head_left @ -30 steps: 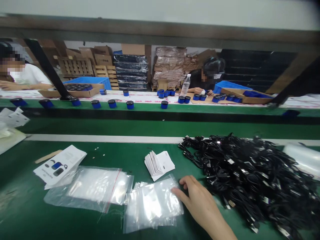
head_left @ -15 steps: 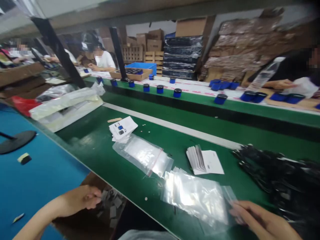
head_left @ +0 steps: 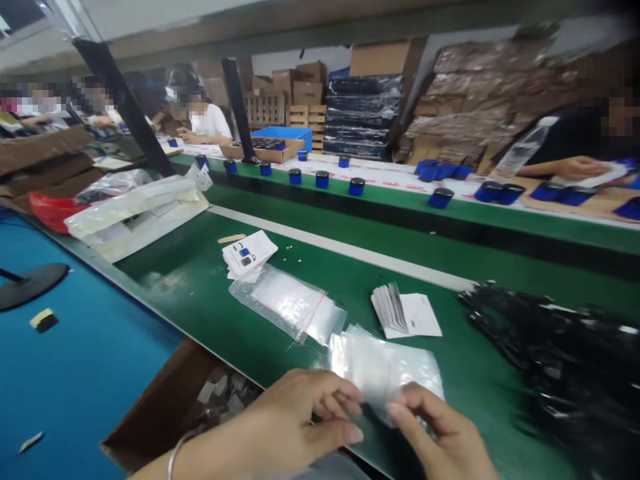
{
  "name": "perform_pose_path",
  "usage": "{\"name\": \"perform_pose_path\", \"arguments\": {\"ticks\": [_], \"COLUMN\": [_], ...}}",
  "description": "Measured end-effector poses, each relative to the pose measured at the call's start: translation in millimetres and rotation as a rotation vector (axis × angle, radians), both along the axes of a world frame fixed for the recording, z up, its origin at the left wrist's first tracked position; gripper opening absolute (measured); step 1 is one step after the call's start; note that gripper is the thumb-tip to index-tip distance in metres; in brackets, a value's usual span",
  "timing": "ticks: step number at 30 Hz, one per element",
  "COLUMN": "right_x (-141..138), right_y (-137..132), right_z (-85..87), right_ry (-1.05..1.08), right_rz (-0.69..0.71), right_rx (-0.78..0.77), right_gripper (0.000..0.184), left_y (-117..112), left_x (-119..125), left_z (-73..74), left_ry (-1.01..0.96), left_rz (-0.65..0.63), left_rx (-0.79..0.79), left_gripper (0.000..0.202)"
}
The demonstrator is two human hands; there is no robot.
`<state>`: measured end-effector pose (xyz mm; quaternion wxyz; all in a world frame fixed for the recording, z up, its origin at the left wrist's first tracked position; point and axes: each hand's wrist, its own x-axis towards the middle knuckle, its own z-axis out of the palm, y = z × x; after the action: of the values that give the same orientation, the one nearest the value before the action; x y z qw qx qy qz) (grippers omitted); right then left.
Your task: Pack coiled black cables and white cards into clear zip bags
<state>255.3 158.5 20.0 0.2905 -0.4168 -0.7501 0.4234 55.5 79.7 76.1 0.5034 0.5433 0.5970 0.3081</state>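
My left hand [head_left: 295, 420] and my right hand [head_left: 443, 437] meet at the near edge of the green belt [head_left: 310, 280], both pinching one small clear plastic bag [head_left: 385, 373] from a stack of such bags. A stack of folded white leaflets [head_left: 405, 315] lies just beyond the bags. Further left lie a larger clear zip bag [head_left: 290, 303] and printed white cards [head_left: 249, 253]. A big heap of black cables [head_left: 555, 353] spreads to the right of my right hand.
An open cardboard box [head_left: 165, 407] sits below the belt edge beside a blue table [head_left: 75, 360]. Blue-and-black round speakers [head_left: 356, 186] stand in a row along the far belt. White packages [head_left: 135, 213] lie at the left. Other people work across and at the far left.
My left hand came up from the cardboard box to the bags. My right hand slid left, and both hands now grip one bag. The view earlier swung left.
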Motion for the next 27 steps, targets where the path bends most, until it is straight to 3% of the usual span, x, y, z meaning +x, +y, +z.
{"name": "perform_pose_path", "arguments": {"ticks": [2, 8, 11, 15, 19, 22, 27], "right_x": [-8, -7, -4, -2, -1, 1, 6], "right_y": [-11, -30, -31, -31, -31, -31, -29], "right_z": [1.1, -3.2, -0.2, 6.7, 8.1, 6.5, 0.2], "right_ry": [0.019, -0.011, -0.034, -0.075, -0.056, -0.055, -0.044], "right_rz": [0.000, 0.000, 0.015, 0.038, 0.038, 0.052, 0.047], "right_rx": [0.027, 0.219, 0.237, 0.106, 0.053, 0.069, 0.171], "right_gripper": [0.024, 0.030, 0.026, 0.022, 0.018, 0.017, 0.015], "left_y": [2, 0, -2, -4, -4, -2, 3], "left_x": [18, 48, 51, 50, 49, 49, 50], "left_z": [-9.2, -19.0, -25.1, -34.6, -39.5, -42.2, -48.1], "left_ry": [-0.011, -0.123, -0.108, -0.156, -0.207, -0.240, -0.219], "left_rz": [0.109, 0.163, 0.179, 0.142, 0.140, 0.151, 0.144], "left_rx": [0.032, 0.046, 0.066, 0.080, -0.018, -0.100, -0.078], "left_gripper": [0.032, 0.030, 0.036, 0.045, 0.054, 0.057, 0.051]}}
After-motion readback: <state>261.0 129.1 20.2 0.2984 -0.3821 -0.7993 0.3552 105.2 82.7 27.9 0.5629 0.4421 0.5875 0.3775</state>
